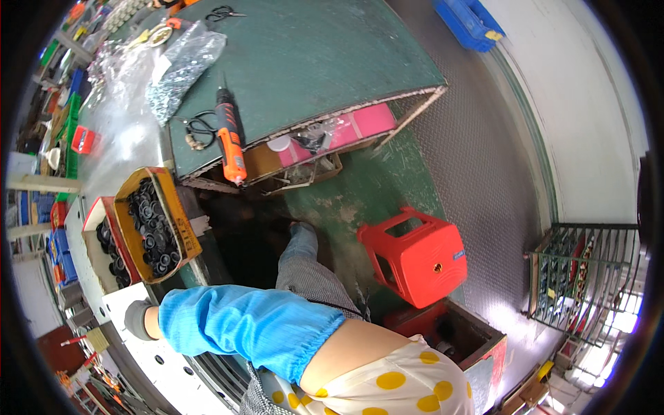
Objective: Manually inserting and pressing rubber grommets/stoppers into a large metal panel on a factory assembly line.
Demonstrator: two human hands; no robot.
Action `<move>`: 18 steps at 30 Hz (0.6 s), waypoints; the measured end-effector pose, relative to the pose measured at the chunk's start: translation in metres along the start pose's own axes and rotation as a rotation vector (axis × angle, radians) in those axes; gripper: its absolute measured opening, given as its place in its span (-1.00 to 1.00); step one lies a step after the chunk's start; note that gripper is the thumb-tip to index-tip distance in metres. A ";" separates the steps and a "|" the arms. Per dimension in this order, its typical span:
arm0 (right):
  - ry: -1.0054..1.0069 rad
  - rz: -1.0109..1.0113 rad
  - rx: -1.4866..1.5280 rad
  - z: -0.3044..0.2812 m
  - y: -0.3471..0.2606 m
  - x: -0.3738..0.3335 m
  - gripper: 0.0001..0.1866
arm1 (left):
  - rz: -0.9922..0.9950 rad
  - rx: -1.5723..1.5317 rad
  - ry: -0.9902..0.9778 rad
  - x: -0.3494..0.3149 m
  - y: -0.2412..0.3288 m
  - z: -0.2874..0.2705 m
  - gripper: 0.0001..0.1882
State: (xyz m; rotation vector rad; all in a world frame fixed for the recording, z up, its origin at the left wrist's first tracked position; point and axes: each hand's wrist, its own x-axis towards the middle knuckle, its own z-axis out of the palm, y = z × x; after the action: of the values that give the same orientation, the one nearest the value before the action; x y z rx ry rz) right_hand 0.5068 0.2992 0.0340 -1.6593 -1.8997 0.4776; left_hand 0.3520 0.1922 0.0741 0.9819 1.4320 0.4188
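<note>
My right arm, in a blue sleeve cover (242, 325), reaches across to the left. At its end my right hand (140, 319), in what looks like a dark grey glove, is at the edge of a white board (155, 366) with dark holes. Its fingers cannot be made out, nor whether they hold anything. Just beyond the hand stand a yellow cardboard box (188, 235) of black rings (149, 228) and a narrower red-edged box (88, 220) with black parts inside. My left hand is out of view.
On the green table (311, 55) lie an orange-black electric screwdriver (230, 135), black-handled scissors (200, 126) and a clear bag of small parts (181, 72). A pink box (370, 123) sits underneath. A red plastic stool (432, 259) stands right of my legs, a blue bin (470, 26) far right.
</note>
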 end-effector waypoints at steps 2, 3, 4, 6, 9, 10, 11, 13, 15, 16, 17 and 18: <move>0.004 -0.004 -0.032 -0.002 0.001 -0.001 -0.81 | 0.014 -0.023 0.005 -0.005 -0.004 -0.008 -0.63; -0.007 0.002 0.009 -0.004 0.000 -0.002 -0.81 | 0.017 -0.030 0.006 -0.009 -0.006 -0.012 -0.63; -0.018 0.007 0.050 -0.005 0.000 -0.003 -0.81 | 0.026 -0.040 0.010 -0.011 -0.007 -0.016 -0.63; 0.030 -0.017 -0.033 -0.007 0.000 -0.006 -0.80 | 0.038 -0.064 0.022 -0.017 -0.011 -0.026 -0.63; 0.067 -0.020 0.007 -0.008 0.003 -0.007 -0.80 | 0.056 -0.108 0.058 -0.034 -0.017 -0.045 -0.62; 0.034 -0.029 0.057 -0.008 0.005 -0.007 -0.79 | 0.068 -0.138 0.080 -0.044 -0.020 -0.053 -0.62; -0.007 -0.100 -0.022 -0.008 0.007 -0.005 -0.79 | 0.081 -0.172 0.111 -0.055 -0.023 -0.064 -0.62; -0.124 -0.042 0.061 -0.010 0.014 -0.002 -0.75 | 0.111 -0.264 0.187 -0.081 -0.037 -0.088 -0.62; -0.146 -0.059 0.210 -0.016 0.023 -0.004 -0.71 | 0.135 -0.365 0.267 -0.106 -0.061 -0.113 -0.62; -0.241 -0.066 0.241 -0.023 0.029 -0.003 -0.68 | 0.150 -0.409 0.297 -0.114 -0.073 -0.126 -0.62; -0.260 -0.094 0.290 -0.029 0.032 -0.002 -0.66 | 0.198 -0.452 0.278 -0.120 -0.088 -0.135 -0.61; -0.249 -0.157 0.293 -0.037 0.035 -0.001 -0.68 | 0.241 -0.219 0.368 -0.116 -0.097 -0.149 -0.58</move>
State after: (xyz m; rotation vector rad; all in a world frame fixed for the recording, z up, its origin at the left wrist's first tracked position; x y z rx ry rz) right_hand 0.5573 0.3005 0.0409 -1.2992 -2.0020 0.8851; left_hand 0.1648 0.0945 0.0945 0.9322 1.5576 0.9534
